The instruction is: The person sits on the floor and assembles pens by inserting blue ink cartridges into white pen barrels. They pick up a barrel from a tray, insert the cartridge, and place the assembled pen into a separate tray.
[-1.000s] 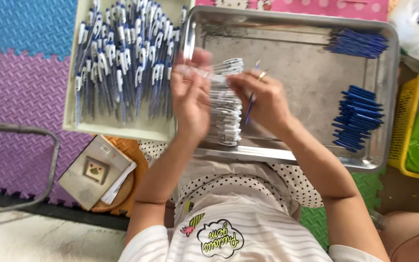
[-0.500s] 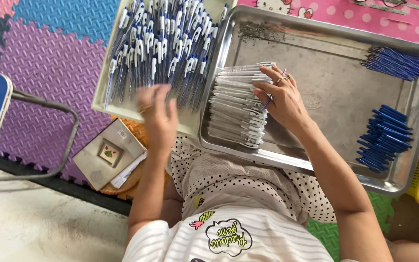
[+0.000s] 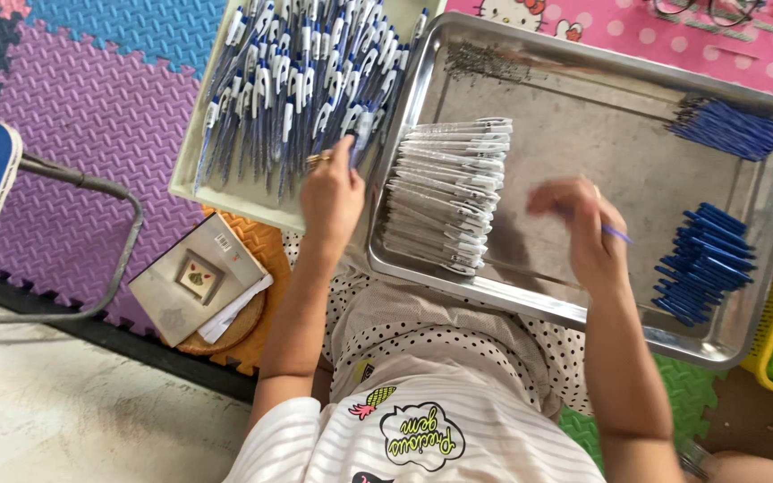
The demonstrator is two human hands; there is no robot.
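Reaching into the pale tray [image 3: 191,183] at upper centre, your left hand [image 3: 331,192] pinches a blue-and-white pen [image 3: 361,134] whose long axis runs up-frame. Your right hand [image 3: 583,228], blurred over the steel tray [image 3: 583,315], holds a thin blue refill [image 3: 616,233], right of the white pen stack [image 3: 447,192].
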